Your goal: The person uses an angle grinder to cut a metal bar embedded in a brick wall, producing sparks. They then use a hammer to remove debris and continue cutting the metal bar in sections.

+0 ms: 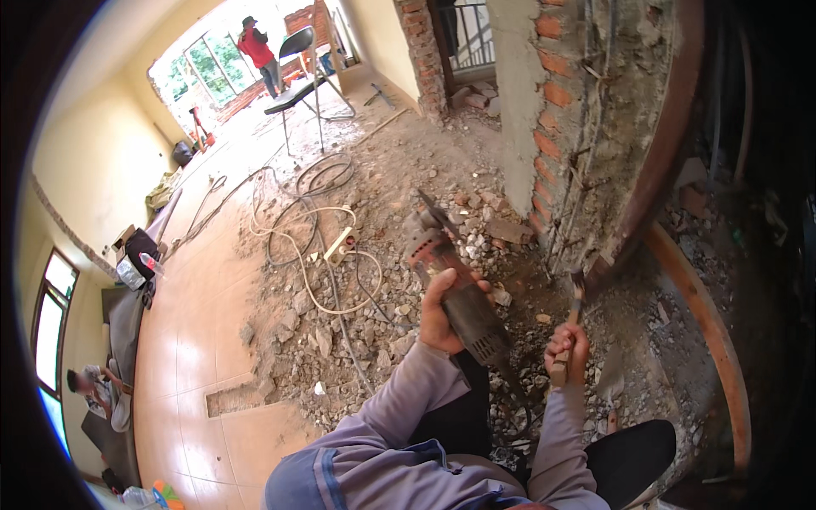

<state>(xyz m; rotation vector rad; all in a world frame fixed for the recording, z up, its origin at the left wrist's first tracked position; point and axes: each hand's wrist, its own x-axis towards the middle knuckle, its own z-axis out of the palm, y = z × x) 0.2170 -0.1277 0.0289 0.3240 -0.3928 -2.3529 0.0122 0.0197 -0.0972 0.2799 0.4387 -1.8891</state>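
Grey-purple sleeves (pixel 399 433) fill the 6 o'clock edge, w/ dark trousers (pixel 629 450) under them, person crouched low over the rubble. Left hand (pixel 444 308), just below centre, is wrapped tight round the body of a dusty power tool (pixel 455 285), prob. an angle grinder, nose pointing up toward 12, its cord trailing down past the knees. Right hand (pixel 568 347), toward 4 o'clock, is fisted shut on the wooden handle of a hammer (pixel 571 319), head up and close to the foot of the wall; can't tell if it touches anything.

Progress, as I read it: plenty is done already. Brick column (pixel 552 110) at 1 o'clock is stripped of plaster, red brick bare, thin bars or conduits (pixel 578 195) exposed down its face. Broken chunks and dust (pixel 374 306) spread from the column across the centre toward 9. What's left looks like the base of the wall near the rusty curved pipe (pixel 714 331) at 3–4 o'clock, plus all the clearing up: none of the debris is gathered.

White cable and extension block (pixel 338 246) lie coiled at 11 from centre. Folding chair (pixel 297 85) and a person in red (pixel 259 51) stand far off at 11 o'clock; another person sits at 8 o'clock.
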